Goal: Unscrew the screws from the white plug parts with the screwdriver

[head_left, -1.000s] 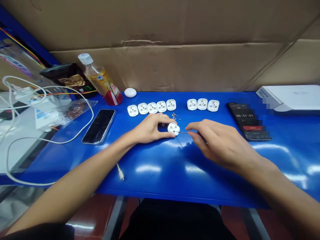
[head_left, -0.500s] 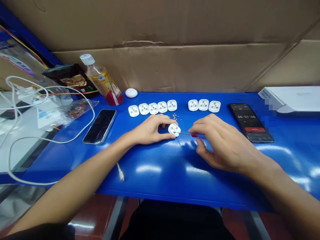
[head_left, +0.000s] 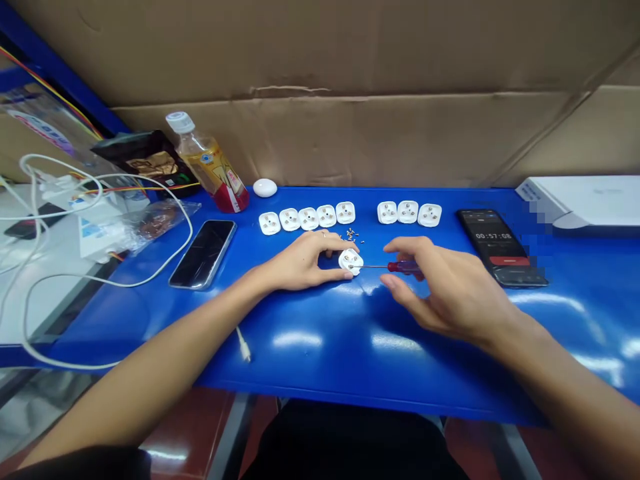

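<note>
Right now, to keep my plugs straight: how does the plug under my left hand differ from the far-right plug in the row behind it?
The held plug is pinched by the left hand and has the tip of a red-handled screwdriver at it; the far-right plug has neither. The held plug sits nearer you, in front of the row, while the far-right plug lies untouched on the blue table. Both are white with metal contacts on their faces.
</note>
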The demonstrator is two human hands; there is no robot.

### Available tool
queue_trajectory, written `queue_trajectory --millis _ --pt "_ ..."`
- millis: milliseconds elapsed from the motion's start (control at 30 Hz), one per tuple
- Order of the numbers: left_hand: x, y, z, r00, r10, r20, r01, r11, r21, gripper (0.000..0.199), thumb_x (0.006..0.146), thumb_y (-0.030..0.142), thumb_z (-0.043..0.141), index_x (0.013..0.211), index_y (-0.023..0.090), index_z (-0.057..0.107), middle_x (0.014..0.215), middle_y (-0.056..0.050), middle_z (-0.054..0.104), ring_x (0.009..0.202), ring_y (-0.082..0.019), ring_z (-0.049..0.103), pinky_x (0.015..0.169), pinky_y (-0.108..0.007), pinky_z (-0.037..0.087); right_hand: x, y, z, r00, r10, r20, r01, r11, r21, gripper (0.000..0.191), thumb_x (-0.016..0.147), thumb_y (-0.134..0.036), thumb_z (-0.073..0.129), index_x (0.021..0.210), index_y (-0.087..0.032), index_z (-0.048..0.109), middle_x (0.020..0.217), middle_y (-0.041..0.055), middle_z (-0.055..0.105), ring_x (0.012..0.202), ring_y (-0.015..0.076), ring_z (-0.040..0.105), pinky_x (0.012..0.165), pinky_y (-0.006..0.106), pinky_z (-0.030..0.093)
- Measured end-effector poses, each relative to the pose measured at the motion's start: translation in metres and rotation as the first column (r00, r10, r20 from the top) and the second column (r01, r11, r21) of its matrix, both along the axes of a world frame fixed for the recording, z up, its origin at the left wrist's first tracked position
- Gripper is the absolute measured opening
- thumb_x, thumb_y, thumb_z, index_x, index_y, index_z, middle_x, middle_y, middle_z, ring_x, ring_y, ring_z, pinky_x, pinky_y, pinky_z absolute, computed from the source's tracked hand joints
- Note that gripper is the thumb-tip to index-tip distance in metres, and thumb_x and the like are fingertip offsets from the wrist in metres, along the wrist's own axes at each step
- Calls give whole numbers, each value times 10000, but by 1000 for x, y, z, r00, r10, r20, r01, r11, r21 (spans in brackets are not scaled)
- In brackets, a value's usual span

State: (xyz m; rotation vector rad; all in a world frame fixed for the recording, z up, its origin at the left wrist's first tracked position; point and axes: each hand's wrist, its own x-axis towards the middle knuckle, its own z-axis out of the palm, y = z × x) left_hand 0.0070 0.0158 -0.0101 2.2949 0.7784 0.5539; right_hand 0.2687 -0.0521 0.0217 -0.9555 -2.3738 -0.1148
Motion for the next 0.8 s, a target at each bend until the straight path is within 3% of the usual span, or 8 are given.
queue_trajectory --millis 100,200,267,400,600,700,800 --pt "0 0 -1 1000 -4 5 4 1000 4 419 941 431 765 1295 209 742 1227 -82 763 1100 -241 704 981 -345 512 -1 1 -1 1000 -17 17 16 999 41 100 1025 -212 563 1112 -175 596 858 56 740 714 211 715 622 331 534" --pt "0 1 -1 1000 -7 5 7 1000 2 408 937 423 770 1288 216 748 1212 -78 767 1094 -239 705 981 -346 511 -1 1 0 999 45 -15 -45 999 -9 122 978 -125 526 1072 -174 586 967 109 725 872 250 716 723 363 567" --pt "0 1 -1 1000 -7 7 7 1000 3 418 932 419 774 1299 219 745 1205 -78 768 1083 -240 707 965 -348 513 -1 1 -1 999 42 -35 -43 999 -33 127 981 -155 543 1103 -166 579 1019 130 723 906 260 718 731 366 570" --pt "-1 1 -1 1000 -7 3 7 1000 7 433 939 437 764 1308 212 739 1208 -84 767 1066 -239 706 950 -349 515 0 1 -2 998 -55 -18 56 998 35 111 1020 -244 595 1109 -178 595 815 36 724 653 196 698 568 316 493" --pt "-1 1 -1 1000 -7 -10 7 1000 5 428 943 428 762 1310 209 734 1213 -83 764 1075 -236 701 952 -350 511 -1 0 0 998 48 -46 -49 998 -25 183 957 -141 570 1140 -144 586 1011 132 736 858 248 729 715 357 571" --pt "-1 1 -1 1000 -4 -10 4 1000 6 434 944 436 760 1311 206 731 1217 -84 762 1078 -237 701 954 -347 511 -1 0 -1 1000 -19 -11 20 999 28 171 998 -240 616 1145 -155 601 895 88 757 728 232 731 628 347 536" --pt "-1 1 -1 1000 -3 -14 4 1000 12 443 943 449 759 1311 205 732 1216 -83 762 1078 -238 703 958 -341 508 -1 0 -4 1000 -19 3 19 996 88 96 1002 -189 603 1097 -182 610 860 53 765 697 208 729 645 335 530"
